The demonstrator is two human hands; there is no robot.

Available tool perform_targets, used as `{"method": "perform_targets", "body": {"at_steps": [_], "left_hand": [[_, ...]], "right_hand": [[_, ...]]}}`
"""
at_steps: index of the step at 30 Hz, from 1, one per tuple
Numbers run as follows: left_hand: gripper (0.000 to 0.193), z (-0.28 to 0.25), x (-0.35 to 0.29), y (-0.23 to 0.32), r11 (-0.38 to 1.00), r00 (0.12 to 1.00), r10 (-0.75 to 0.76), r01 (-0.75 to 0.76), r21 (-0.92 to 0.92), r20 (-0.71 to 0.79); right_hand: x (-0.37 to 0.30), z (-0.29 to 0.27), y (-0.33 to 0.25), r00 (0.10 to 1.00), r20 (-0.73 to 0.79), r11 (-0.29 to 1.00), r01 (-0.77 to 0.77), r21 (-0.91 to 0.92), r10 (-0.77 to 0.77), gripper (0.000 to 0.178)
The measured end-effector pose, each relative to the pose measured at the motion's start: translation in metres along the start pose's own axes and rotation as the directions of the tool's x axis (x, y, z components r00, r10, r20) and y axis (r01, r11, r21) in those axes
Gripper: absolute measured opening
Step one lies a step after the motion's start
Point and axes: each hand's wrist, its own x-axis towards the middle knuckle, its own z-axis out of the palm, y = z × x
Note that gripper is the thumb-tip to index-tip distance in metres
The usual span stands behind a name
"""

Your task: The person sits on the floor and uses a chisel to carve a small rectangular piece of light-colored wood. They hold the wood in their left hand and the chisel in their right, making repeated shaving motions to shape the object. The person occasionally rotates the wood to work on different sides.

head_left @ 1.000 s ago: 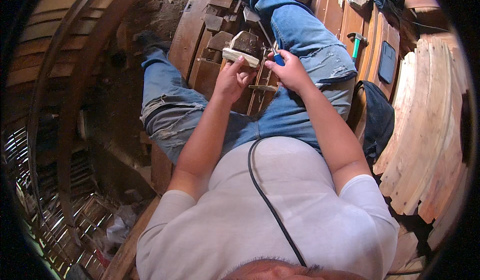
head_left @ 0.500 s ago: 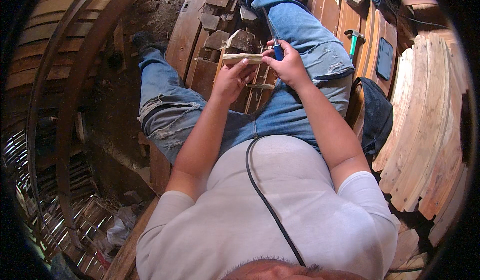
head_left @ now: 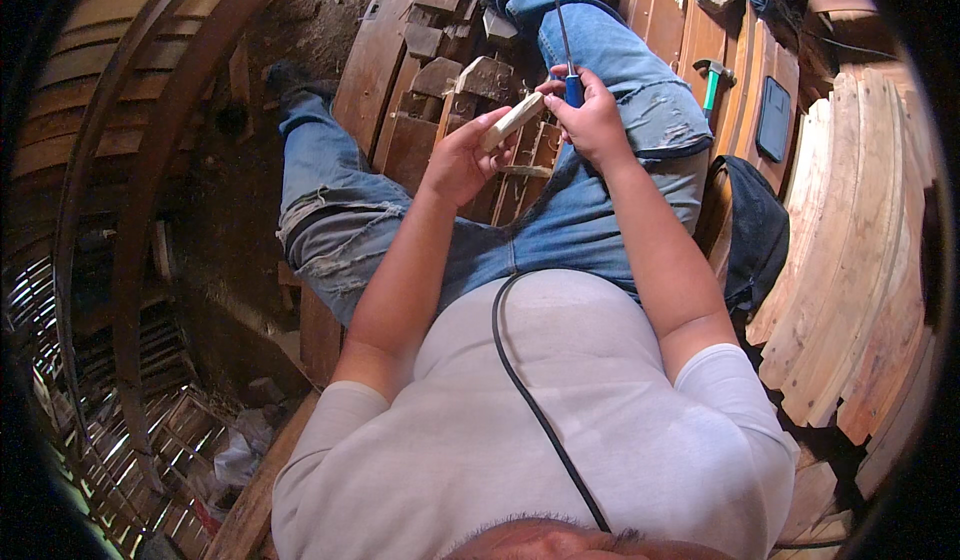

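Observation:
My left hand (head_left: 462, 160) holds a small pale wooden block (head_left: 511, 122) tilted up above my lap. My right hand (head_left: 592, 120) grips a blue-handled tool (head_left: 570, 82) whose thin metal shaft points up and away; its fingers also touch the far end of the block. Both hands sit close together over my thighs in blue jeans, above a cluster of dark wood pieces (head_left: 470, 80).
A green-handled hammer (head_left: 712, 84) and a dark flat phone (head_left: 773, 118) lie on wooden planks to the right. A dark bag (head_left: 752, 230) rests beside my right hip. Curved pale boards (head_left: 860, 260) stack at far right. Curved wooden rails (head_left: 130, 210) run at left.
Both hands have lifted the wooden block higher and tilted it. The right hand now holds the blue-handled tool upright against the block's end.

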Motion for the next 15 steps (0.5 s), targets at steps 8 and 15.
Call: {"method": "perform_targets", "body": {"at_steps": [8, 15], "left_hand": [[0.047, -0.01, 0.006, -0.012, 0.987, 0.99, -0.118, 0.109, 0.122, 0.077], [0.039, -0.012, 0.014, -0.028, 0.993, 0.983, -0.113, 0.108, -0.044, -0.146]], "right_hand": [[0.005, -0.001, 0.009, 0.997, 0.058, 0.997, -0.039, -0.069, 0.043, 0.034], [0.01, -0.002, 0.041, 1.0, 0.021, 0.902, 0.028, -0.43, -0.021, 0.05]]}}
